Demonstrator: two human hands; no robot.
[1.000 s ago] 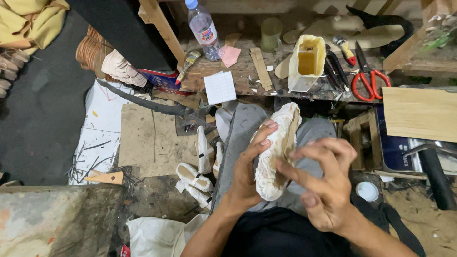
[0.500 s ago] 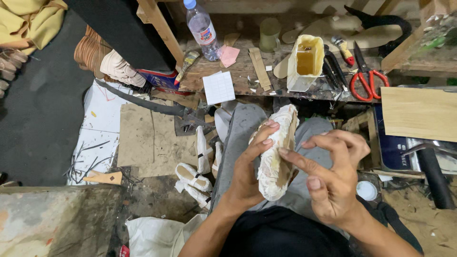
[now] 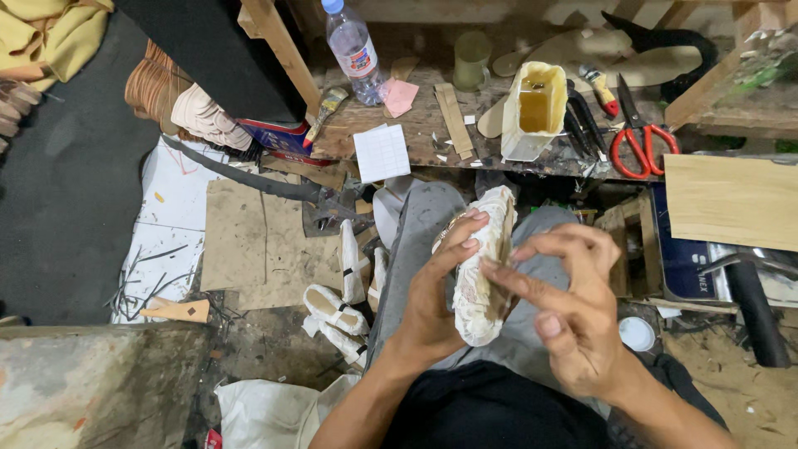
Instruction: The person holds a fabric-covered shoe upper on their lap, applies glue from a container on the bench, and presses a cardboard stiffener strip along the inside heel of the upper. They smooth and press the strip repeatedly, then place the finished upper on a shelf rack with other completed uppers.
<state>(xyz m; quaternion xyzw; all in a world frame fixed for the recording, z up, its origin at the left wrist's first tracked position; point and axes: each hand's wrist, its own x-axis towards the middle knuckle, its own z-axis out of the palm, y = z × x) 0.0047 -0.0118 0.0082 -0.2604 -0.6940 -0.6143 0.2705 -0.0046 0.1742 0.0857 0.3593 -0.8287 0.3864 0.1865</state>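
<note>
Left hand gripping white shoe last over the lap, below the cluttered workbench; right hand fingers spread open, fingertips touching it.

left palm hidden behind shoe last

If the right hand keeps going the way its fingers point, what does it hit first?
Probably the pale cloth-wrapped shoe form held by the left hand; the right hand points left with fingers apparently already at its side.
</note>
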